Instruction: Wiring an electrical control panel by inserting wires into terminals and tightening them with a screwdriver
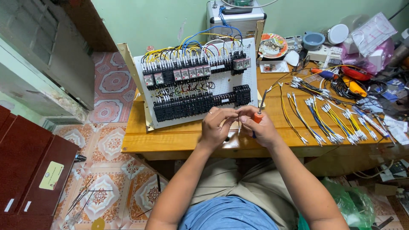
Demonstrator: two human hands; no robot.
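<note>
A white perforated panel [249, 68] leans on the wooden table [170, 138], carrying rows of black terminal blocks, relays and coloured wiring. In front of its lower edge my left hand [216, 127] and my right hand [260, 127] meet, fingertips pinching a short thin wire [239, 124] between them. My right hand also holds a screwdriver [259, 114] with an orange handle, its shaft pointing up toward the panel.
Bundles of cut yellow, blue and white wires [328, 119] lie on the table to the right. Clutter of tools, bowls and a plate [272, 44] fills the far right. A metal case [236, 19] stands behind the panel. A dark red cabinet [30, 170] is on the left.
</note>
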